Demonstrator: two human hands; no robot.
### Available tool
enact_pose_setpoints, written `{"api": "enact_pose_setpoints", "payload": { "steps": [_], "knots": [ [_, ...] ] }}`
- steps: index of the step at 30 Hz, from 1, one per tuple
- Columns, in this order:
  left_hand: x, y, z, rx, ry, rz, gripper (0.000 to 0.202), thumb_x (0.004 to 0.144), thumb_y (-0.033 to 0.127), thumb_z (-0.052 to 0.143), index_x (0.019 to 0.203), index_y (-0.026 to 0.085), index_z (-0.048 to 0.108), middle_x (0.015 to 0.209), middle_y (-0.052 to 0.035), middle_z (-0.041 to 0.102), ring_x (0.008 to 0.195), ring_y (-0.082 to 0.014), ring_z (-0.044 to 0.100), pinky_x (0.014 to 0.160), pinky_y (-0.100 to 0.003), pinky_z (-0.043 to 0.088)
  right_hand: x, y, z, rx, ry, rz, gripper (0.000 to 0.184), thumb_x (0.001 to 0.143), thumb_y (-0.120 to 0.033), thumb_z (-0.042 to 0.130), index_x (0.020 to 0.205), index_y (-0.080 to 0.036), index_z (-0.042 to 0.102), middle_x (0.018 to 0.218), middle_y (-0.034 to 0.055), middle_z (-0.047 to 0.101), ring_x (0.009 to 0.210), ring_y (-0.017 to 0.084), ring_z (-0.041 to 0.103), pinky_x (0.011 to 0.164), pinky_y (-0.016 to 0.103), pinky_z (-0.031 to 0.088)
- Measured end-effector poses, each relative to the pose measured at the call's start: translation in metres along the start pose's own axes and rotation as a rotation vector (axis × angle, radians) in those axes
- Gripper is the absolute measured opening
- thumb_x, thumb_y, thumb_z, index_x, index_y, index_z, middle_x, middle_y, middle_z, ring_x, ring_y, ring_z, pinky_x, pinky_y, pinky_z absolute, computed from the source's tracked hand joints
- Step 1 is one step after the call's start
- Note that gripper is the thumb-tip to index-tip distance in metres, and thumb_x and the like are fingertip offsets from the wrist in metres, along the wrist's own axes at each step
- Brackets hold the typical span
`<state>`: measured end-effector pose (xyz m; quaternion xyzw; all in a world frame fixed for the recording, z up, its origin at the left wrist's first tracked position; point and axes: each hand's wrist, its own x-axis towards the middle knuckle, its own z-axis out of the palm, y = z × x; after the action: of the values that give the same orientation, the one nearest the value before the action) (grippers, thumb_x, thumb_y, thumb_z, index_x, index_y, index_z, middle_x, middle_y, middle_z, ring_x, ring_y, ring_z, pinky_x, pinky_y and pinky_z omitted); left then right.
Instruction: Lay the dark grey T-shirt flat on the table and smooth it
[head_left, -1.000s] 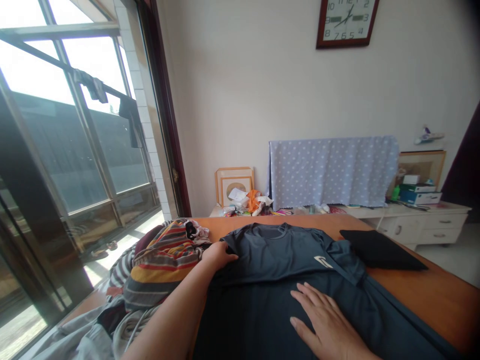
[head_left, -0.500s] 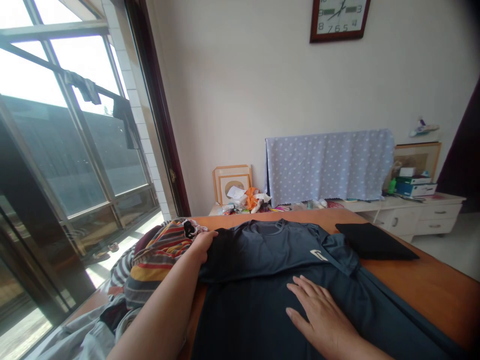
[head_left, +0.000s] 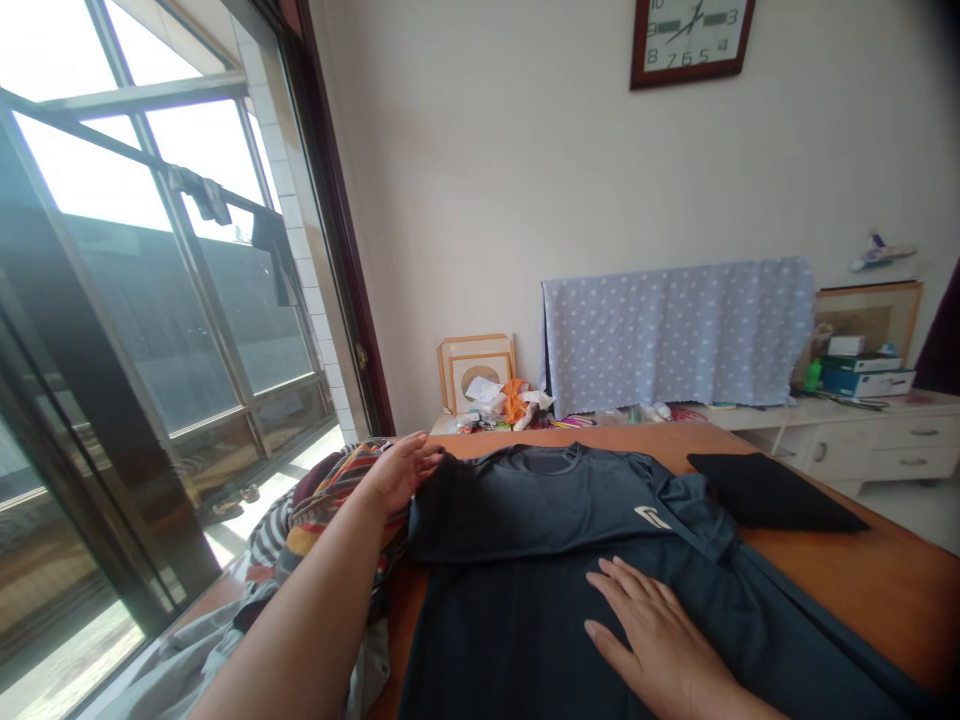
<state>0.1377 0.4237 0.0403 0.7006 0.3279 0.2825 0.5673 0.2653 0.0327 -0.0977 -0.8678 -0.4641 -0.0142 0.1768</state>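
A dark blue-grey T-shirt point(head_left: 517, 510) with a pale logo on the chest lies spread on the wooden table, its collar at the far side. Below its chest, more dark cloth point(head_left: 517, 630) stretches toward me; whether it belongs to the same shirt I cannot tell. My left hand point(head_left: 401, 472) is at the shirt's far left sleeve, fingers stretched out and holding nothing; whether they touch the sleeve is unclear. Palm down, my right hand point(head_left: 660, 640) rests over the dark cloth below the logo, open with the fingers spread.
A black folded cloth point(head_left: 776, 490) lies to the right on the table point(head_left: 892, 590). Striped and grey clothes point(head_left: 300, 560) are heaped at the left. Behind the table stand a white cabinet point(head_left: 847, 450) and a dotted blue cloth point(head_left: 675, 335) draped over something.
My left hand has let go of the sleeve corner and its fingers have straightened. My right hand stays on about the same spot. The view has turned slightly left.
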Motion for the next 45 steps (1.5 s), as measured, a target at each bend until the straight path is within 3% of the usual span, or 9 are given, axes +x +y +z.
{"api": "enact_pose_setpoints", "payload": {
  "steps": [4, 9, 12, 19, 25, 29, 34, 39, 45],
  "knots": [
    [-0.008, -0.009, 0.014, 0.024, -0.234, 0.030, 0.043, 0.085, 0.051, 0.062, 0.111, 0.016, 0.060, 0.098, -0.0126, 0.072, 0.084, -0.0202, 0.071, 0.072, -0.031, 0.056, 0.000, 0.000, 0.000, 0.004, 0.003, -0.005, 0.062, 0.092, -0.065, 0.040, 0.141, -0.029, 0.055, 0.152, 0.0053, 0.047, 0.145, 0.029, 0.033, 0.118, 0.048, 0.028],
    [-0.005, -0.026, 0.035, 0.225, -0.199, 0.018, 0.026, 0.089, 0.037, 0.063, 0.102, 0.015, 0.060, 0.091, -0.0085, 0.072, 0.078, -0.0166, 0.069, 0.066, -0.025, 0.053, 0.000, 0.000, 0.000, 0.008, 0.008, -0.009, 0.061, 0.092, -0.064, 0.041, 0.140, -0.030, 0.055, 0.152, 0.0055, 0.047, 0.145, 0.029, 0.034, 0.118, 0.048, 0.028],
    [-0.007, -0.039, 0.047, 0.438, -0.281, -0.009, 0.021, 0.089, 0.031, 0.065, 0.101, 0.014, 0.064, 0.089, -0.0062, 0.070, 0.077, -0.0156, 0.066, 0.068, -0.028, 0.055, 0.000, 0.000, 0.000, 0.006, 0.009, -0.008, 0.061, 0.092, -0.065, 0.040, 0.140, -0.030, 0.055, 0.151, 0.0053, 0.048, 0.145, 0.029, 0.034, 0.118, 0.048, 0.028],
    [-0.022, -0.057, 0.051, 0.885, -0.333, 0.053, 0.033, 0.094, 0.038, 0.061, 0.120, 0.019, 0.062, 0.125, -0.0073, 0.062, 0.110, -0.0227, 0.061, 0.094, -0.044, 0.052, 0.000, -0.002, -0.002, -0.005, -0.003, -0.005, 0.061, 0.092, -0.063, 0.041, 0.142, -0.030, 0.054, 0.151, 0.0055, 0.048, 0.144, 0.028, 0.035, 0.117, 0.048, 0.029],
    [-0.033, -0.053, 0.049, 1.030, -0.229, 0.150, 0.098, 0.046, 0.038, 0.093, 0.135, 0.025, 0.055, 0.132, -0.0179, 0.062, 0.122, -0.0451, 0.055, 0.098, -0.051, 0.043, 0.001, 0.000, -0.002, 0.012, -0.002, -0.002, 0.063, 0.092, -0.065, 0.041, 0.142, -0.029, 0.054, 0.151, 0.0060, 0.048, 0.145, 0.029, 0.034, 0.117, 0.049, 0.028],
    [-0.039, -0.048, 0.052, 1.094, -0.198, 0.113, 0.070, 0.050, 0.043, 0.089, 0.113, 0.023, 0.066, 0.117, -0.0187, 0.069, 0.113, -0.0461, 0.060, 0.092, -0.054, 0.045, 0.001, 0.000, -0.002, 0.016, -0.010, -0.002, 0.064, 0.091, -0.066, 0.040, 0.142, -0.029, 0.054, 0.152, 0.0059, 0.047, 0.145, 0.029, 0.034, 0.117, 0.049, 0.028],
    [-0.043, -0.046, 0.051, 1.106, -0.189, 0.019, 0.042, 0.061, 0.040, 0.086, 0.094, 0.020, 0.068, 0.111, -0.0136, 0.069, 0.113, -0.0400, 0.060, 0.095, -0.052, 0.045, 0.001, 0.000, -0.004, 0.011, -0.025, 0.004, 0.063, 0.091, -0.065, 0.040, 0.141, -0.029, 0.054, 0.152, 0.0061, 0.046, 0.145, 0.029, 0.033, 0.117, 0.050, 0.028],
    [-0.041, -0.050, 0.049, 0.965, -0.245, -0.081, 0.030, 0.093, 0.037, 0.062, 0.116, 0.018, 0.063, 0.120, -0.0069, 0.064, 0.106, -0.0207, 0.063, 0.090, -0.041, 0.054, 0.000, -0.001, -0.005, 0.020, -0.025, 0.013, 0.064, 0.091, -0.066, 0.040, 0.141, -0.029, 0.055, 0.152, 0.0061, 0.046, 0.145, 0.028, 0.033, 0.117, 0.048, 0.028],
    [-0.042, -0.036, 0.048, 0.518, -0.237, -0.049, 0.016, 0.082, 0.030, 0.071, 0.090, 0.017, 0.065, 0.079, -0.0004, 0.067, 0.072, -0.0167, 0.065, 0.063, -0.027, 0.052, -0.001, 0.000, -0.003, 0.034, -0.007, -0.001, 0.064, 0.091, -0.066, 0.040, 0.141, -0.029, 0.055, 0.152, 0.0061, 0.047, 0.145, 0.028, 0.034, 0.117, 0.049, 0.027]
  ]
}}
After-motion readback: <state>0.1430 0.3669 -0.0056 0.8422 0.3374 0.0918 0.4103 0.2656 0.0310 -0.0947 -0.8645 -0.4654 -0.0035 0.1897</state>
